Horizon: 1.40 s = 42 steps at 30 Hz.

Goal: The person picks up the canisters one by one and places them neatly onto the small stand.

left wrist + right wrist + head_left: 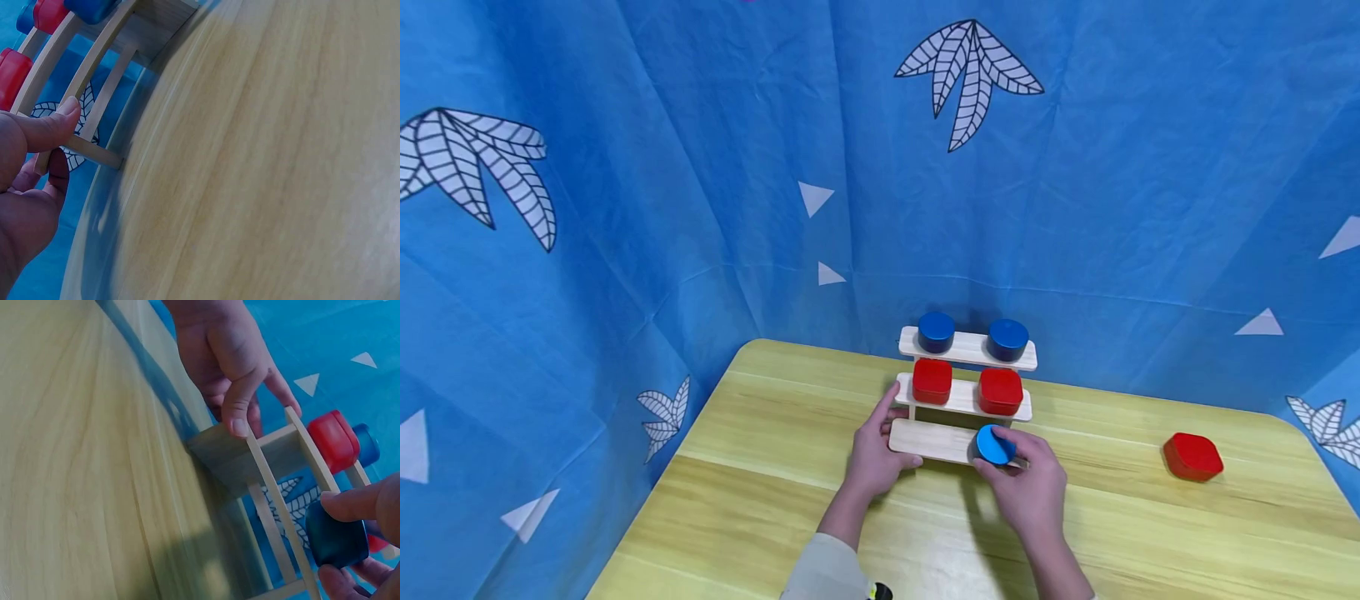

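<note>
A small three-tier wooden shelf rack (917, 440) stands on the table. My left hand (874, 457) grips its left end, with the thumb (69, 112) on the lowest board and fingers curled behind it. My right hand (1033, 487) pinches a round blue tin (994, 446) at the right end of the lowest board. In the right wrist view, thumb and fingers lie on opposite sides of this blue tin (337, 534). Two red squarish tins (932, 382) (1000, 392) sit on the middle board. On the top board are two darker blue round tins (936, 332) (1007, 340).
Another red squarish tin (1192, 457) lies on the wooden table (760, 450), well to the right of the rack. A blue cloth (880, 208) with leaf and triangle prints hangs close behind the rack and along the table's left side.
</note>
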Available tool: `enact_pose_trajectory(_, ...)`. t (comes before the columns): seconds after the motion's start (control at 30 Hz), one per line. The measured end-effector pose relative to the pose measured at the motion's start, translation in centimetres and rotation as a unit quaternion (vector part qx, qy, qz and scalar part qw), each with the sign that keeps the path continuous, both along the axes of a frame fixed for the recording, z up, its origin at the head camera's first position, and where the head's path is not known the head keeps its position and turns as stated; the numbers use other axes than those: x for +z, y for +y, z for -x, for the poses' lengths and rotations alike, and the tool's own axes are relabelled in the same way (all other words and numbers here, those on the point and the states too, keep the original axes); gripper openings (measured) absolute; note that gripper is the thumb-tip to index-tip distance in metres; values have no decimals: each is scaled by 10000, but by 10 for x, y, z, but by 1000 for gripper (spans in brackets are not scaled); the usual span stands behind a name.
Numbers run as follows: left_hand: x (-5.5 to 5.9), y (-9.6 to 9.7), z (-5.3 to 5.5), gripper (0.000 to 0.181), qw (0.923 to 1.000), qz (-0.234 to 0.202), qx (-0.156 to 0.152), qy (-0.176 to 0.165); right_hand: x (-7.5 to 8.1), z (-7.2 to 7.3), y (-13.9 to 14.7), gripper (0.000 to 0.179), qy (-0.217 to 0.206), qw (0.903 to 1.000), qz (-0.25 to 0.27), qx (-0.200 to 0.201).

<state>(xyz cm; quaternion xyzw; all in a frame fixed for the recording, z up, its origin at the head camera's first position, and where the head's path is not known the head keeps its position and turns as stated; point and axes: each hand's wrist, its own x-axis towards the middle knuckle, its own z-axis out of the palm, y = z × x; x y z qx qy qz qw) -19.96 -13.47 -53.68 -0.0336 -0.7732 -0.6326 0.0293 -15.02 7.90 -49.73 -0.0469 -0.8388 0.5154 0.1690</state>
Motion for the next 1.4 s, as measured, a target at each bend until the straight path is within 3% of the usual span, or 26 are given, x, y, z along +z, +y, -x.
enact_pose_trajectory(0.6,0,0,-1,127,9998,203,66,-12,-7,4,-19,52,128,9991,-303,256)
enact_pose_trajectory(0.9,1,-2,-1,125,9998,84,-36,177,-8,7,-29,52,339,9975,-479,381)
enact_pose_trajectory(1.4,0,-2,0,125,9996,210,-39,176,-11,12,-45,50,467,9966,-504,456)
